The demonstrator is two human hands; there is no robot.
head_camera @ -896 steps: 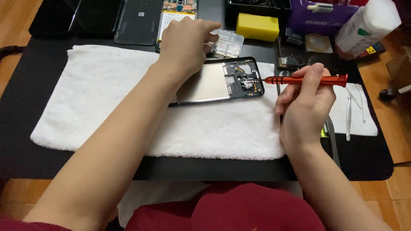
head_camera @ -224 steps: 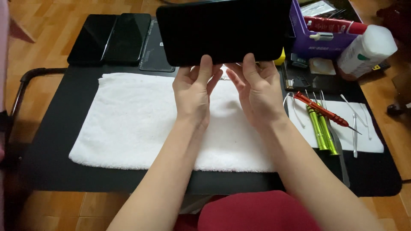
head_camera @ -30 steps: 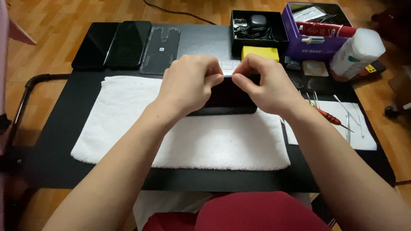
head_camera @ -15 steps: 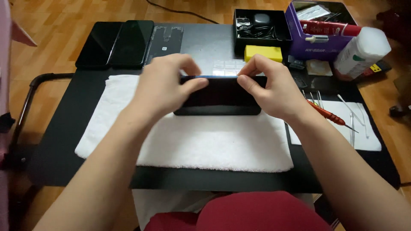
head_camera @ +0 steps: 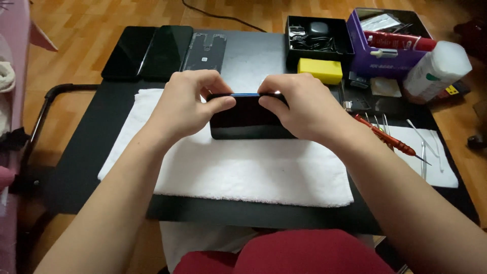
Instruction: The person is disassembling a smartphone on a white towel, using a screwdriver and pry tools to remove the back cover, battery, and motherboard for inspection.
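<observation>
Black smartphone (head_camera: 248, 119), flat glossy slab with rounded corners and a thin blue-tinted upper edge, lying screen side up on the white towel (head_camera: 228, 167), toward the towel's far edge and roughly mid-width. Towel is soft, napped terry, rectangular, spread over a matte black table (head_camera: 91, 152). Left hand (head_camera: 185, 104) curled over the phone's left end, thumb pressed along the top edge, fingers bent down behind it; closed in a pinch on the phone. Right hand (head_camera: 304, 109) mirrors it on the phone's right end, thumb on the near top edge, knuckles arched, also clamped on the phone. Both forearms run in from the near edge of the towel, angled inward. Right of the towel: red-handled screwdriver (head_camera: 388, 137), slim and ribbed, lying diagonal, tip end on a white cloth (head_camera: 436, 157) with thin metal tweezers (head_camera: 422, 165). Beyond the towel: yellow rectangular block (head_camera: 319, 71); open black box (head_camera: 317, 38) of small dark parts; purple box (head_camera: 388, 43); white plastic bottle (head_camera: 439, 71), cylindrical, lying tilted. Beyond the towel's left corner: two dark glossy phone panels (head_camera: 147, 50) side by side, and a bare phone frame (head_camera: 205, 50) just right of them
</observation>
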